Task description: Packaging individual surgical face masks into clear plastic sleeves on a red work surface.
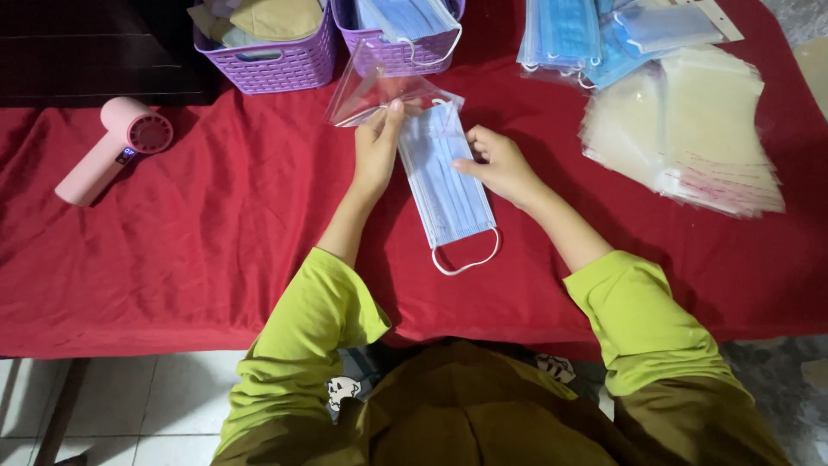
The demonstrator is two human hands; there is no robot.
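one view only, from a camera worn on the person's head. it looks steeply down and forward over the wearer's own chest and green sleeves toward a table under a red cloth [216,250]. the near table edge crosses the lower part of the frame, with floor tiles [147,406] showing beneath at lower left. the far side of the table runs out at the top edge, cutting off two purple baskets [285,60]. the range is close, about arm's reach, with the left hand [377,151] and right hand [500,164] near centre. no second view shares the scene.
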